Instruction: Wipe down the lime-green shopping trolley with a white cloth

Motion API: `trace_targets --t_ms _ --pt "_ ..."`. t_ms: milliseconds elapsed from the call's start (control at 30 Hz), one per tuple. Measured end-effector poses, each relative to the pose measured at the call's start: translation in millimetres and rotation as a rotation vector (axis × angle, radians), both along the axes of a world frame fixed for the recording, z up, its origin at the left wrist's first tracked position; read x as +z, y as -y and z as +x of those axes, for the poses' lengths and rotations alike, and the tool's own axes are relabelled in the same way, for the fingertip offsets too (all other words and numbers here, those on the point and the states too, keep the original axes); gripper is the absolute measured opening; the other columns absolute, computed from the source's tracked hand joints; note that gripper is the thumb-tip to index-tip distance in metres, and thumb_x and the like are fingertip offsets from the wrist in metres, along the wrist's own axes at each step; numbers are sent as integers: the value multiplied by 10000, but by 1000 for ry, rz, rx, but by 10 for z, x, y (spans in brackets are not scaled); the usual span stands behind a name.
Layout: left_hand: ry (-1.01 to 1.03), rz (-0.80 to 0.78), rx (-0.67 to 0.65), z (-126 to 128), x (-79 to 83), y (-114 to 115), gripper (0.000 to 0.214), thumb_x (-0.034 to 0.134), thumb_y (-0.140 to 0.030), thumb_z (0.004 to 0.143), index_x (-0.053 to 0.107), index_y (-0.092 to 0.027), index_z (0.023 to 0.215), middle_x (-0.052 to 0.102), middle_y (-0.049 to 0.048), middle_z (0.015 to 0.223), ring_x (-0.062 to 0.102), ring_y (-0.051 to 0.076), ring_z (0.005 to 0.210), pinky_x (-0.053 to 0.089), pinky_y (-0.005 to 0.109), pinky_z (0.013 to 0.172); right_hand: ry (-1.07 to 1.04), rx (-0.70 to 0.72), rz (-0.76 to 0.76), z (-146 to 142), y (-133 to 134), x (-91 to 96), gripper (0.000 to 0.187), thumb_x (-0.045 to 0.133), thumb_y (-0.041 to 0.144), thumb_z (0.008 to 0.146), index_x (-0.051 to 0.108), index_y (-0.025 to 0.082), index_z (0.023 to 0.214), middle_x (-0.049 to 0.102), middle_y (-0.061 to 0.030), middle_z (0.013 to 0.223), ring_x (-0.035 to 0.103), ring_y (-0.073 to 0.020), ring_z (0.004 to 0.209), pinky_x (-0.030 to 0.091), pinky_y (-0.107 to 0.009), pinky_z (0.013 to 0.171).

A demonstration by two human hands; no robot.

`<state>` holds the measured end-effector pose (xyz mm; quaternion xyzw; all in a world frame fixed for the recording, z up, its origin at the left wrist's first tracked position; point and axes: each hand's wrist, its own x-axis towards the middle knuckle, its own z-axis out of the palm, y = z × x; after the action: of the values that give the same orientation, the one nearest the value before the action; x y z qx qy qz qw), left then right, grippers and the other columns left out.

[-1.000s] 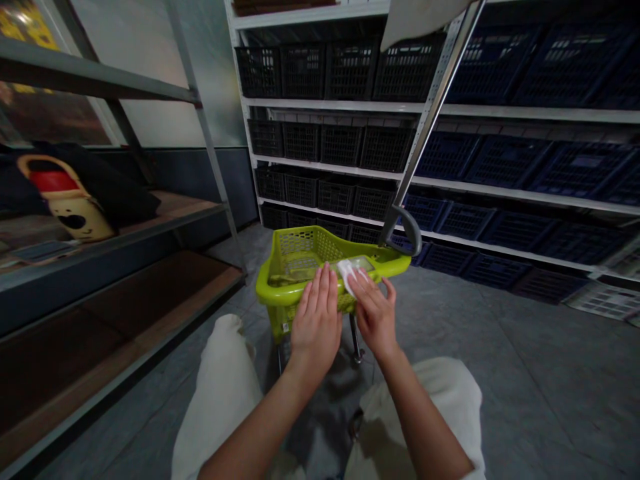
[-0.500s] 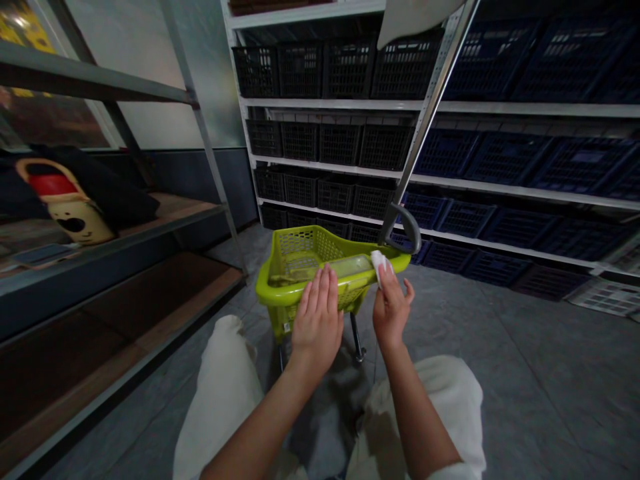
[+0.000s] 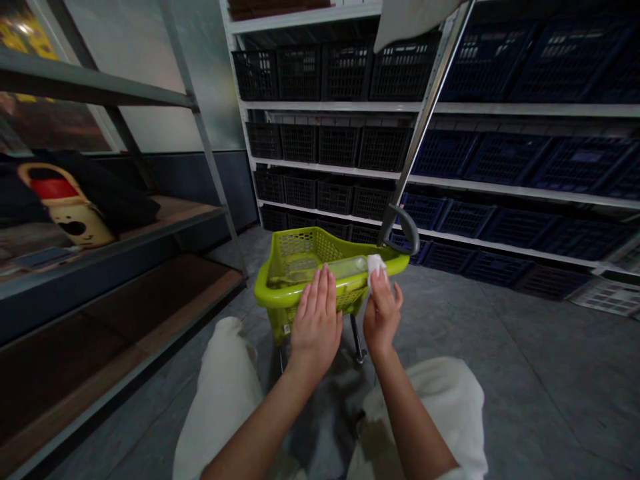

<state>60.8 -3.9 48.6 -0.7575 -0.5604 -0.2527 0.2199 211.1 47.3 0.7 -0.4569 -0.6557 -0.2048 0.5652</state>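
Observation:
A lime-green plastic mesh basket [image 3: 279, 297] stands on a wheeled frame in front of me. A long clear plastic container [image 3: 346, 268] lies inside it, along the front rim. My left hand [image 3: 317, 321] rests flat against the basket's front, its fingertips at the rim, holding nothing. My right hand [image 3: 383, 313] pinches a crumpled white tissue [image 3: 376, 270] at the basket's right corner, close to the end of the container.
A grey curved handle [image 3: 404, 228] on a metal pole rises from the basket. White shelves of black and navy crates fill the back and right. A metal shelf unit at left holds a black bag and a cream-and-red container. My cream-trousered knees lie below, above a grey tiled floor.
My right hand has moved from over the clear container out to the basket's right corner, with the tissue still in its fingers. My left hand has stayed in place.

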Motion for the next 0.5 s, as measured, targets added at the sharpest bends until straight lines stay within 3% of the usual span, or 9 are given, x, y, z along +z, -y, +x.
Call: trace_targets --t_ms 67,133,300,367,500 --pt "-2 16 -5 -8 -15 -7 858 488 -247 924 -16 -15 1579 182 183 1656 226 289 1537 250 442 1236 192 151 -3 -71 73 5 655 374 80 962 292 295 1576 581 -87 1455 477 -195 1414 288 -467 1188" --pt "-2 28 -13 -21 -24 -9 874 482 -239 925 -64 -31 1575 181 179 1656 224 281 1538 244 438 1238 288 217 2 -78 92 5 664 401 88 961 282 303 1578 589 -75 1448 491 -193 1403 267 -469 1202" --pt "-1 4 -17 -28 -6 7 853 454 -288 960 -82 -34 1573 189 172 1655 222 264 1539 248 422 1236 -89 -53 54 56 -88 -50 613 358 73 970 390 316 1531 570 -95 1462 526 -214 1374 332 -494 1155" --pt "5 1 -10 -17 -4 12 854 459 -277 954 -72 -29 1574 187 176 1655 221 268 1539 253 428 1234 -125 -67 44 13 -74 -63 607 343 77 972 389 303 1534 570 -103 1461 513 -213 1385 349 -486 1145" --pt "23 12 -14 -4 -6 20 830 464 -219 922 8 -38 1590 192 174 1655 213 266 1541 240 430 1240 224 162 6 -114 72 -64 630 405 89 955 360 305 1545 624 -72 1412 511 -193 1387 283 -464 1192"
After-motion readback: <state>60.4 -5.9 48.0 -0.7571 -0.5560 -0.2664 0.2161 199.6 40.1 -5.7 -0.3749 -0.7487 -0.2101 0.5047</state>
